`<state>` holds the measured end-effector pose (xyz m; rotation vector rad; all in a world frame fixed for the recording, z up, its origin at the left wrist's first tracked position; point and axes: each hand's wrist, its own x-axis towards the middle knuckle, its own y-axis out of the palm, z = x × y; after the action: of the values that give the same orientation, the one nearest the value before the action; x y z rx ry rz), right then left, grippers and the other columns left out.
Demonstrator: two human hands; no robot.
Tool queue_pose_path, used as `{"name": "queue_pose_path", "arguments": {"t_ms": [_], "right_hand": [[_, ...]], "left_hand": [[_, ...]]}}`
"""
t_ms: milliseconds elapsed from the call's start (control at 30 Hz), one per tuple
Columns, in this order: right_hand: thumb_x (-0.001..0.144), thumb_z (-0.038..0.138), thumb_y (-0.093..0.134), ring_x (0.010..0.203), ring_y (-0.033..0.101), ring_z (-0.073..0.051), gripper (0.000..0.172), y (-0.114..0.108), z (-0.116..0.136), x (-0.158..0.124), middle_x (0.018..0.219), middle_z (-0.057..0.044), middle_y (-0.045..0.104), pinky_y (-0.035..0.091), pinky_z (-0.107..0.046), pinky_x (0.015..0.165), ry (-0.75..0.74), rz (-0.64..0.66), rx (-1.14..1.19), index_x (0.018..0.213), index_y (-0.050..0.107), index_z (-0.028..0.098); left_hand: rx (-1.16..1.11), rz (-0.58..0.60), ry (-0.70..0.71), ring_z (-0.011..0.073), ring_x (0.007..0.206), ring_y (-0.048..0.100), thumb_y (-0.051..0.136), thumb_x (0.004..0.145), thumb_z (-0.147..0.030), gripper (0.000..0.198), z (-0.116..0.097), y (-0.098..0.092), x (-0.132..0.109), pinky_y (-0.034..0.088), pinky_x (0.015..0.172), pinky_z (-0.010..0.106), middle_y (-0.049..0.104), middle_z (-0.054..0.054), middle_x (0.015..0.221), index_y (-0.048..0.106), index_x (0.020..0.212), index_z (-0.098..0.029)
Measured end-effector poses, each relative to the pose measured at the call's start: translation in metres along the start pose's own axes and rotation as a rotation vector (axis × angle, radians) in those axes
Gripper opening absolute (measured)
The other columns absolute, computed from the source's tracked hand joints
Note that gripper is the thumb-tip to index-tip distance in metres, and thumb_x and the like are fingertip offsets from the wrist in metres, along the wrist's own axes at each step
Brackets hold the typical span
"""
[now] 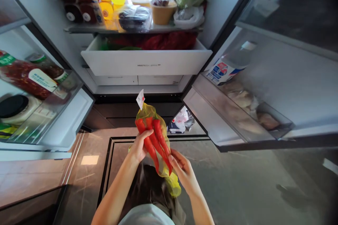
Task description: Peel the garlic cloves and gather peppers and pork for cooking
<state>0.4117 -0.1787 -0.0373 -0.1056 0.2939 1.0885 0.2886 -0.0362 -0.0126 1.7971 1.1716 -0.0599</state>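
Note:
Between my hands is a yellow mesh bag (148,111) with several long red peppers (155,140) inside and a white tag (140,99) at its top end. My left hand (139,147) is closed around the bag's left side, thumb lying over the peppers. On the lower right, my right hand (181,168) pinches the mesh close to the pepper tips. The loose yellow tail of the bag hangs below. Just beyond the bag, a white fridge drawer (146,62) is pulled out, with dark red and green contents partly showing.
Open fridge doors flank me. The left door bin (50,119) holds jars and a bottle of red sauce; the right door bin (221,107) holds a clear bottle (229,63) and pale items. Bottles, a plastic box and bagged produce crowd the shelf (105,29) above the drawer.

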Motion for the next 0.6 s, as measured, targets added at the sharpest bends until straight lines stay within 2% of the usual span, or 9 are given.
{"name": "queue_pose_path", "arguments": {"t_ms": [100,200,433,600], "right_hand": [[0.079,0.052,0.073,0.083,0.072,-0.020,0.045,0.013,0.010,0.009,0.095,-0.009,0.077,0.056,-0.024,0.073,-0.023,0.098,-0.019,0.105,0.072,0.015],[0.078,0.049,0.075,0.084,0.072,-0.020,0.041,0.019,0.016,0.014,0.094,-0.008,0.077,0.056,-0.024,0.075,-0.006,0.152,0.024,0.102,0.073,0.016],[0.073,0.050,0.079,0.086,0.072,-0.022,0.047,0.018,0.016,0.015,0.094,-0.010,0.077,0.057,-0.028,0.080,0.043,0.071,0.117,0.105,0.073,0.015],[0.077,0.054,0.073,0.092,0.072,-0.026,0.050,0.010,0.013,0.015,0.100,-0.012,0.076,0.058,-0.032,0.081,-0.005,0.046,0.027,0.106,0.071,0.014]], "left_hand": [[0.018,0.042,0.019,0.0237,0.082,0.072,0.080,0.066,-0.032,0.040,-0.003,-0.003,-0.003,0.056,0.079,0.033,0.076,0.007,0.087,0.069,0.099,-0.012],[0.043,0.022,0.072,0.0241,0.081,0.073,0.082,0.064,-0.029,0.041,-0.010,-0.004,-0.005,0.056,0.079,0.034,0.076,0.006,0.085,0.069,0.101,-0.013],[0.007,0.019,0.021,0.0280,0.091,0.073,0.083,0.063,-0.029,0.044,-0.015,-0.004,-0.002,0.056,0.086,0.037,0.077,0.008,0.087,0.069,0.101,-0.012],[-0.001,0.032,0.017,0.0276,0.091,0.073,0.082,0.065,-0.033,0.041,-0.008,0.007,-0.003,0.055,0.086,0.036,0.077,0.010,0.090,0.071,0.098,-0.011]]}}
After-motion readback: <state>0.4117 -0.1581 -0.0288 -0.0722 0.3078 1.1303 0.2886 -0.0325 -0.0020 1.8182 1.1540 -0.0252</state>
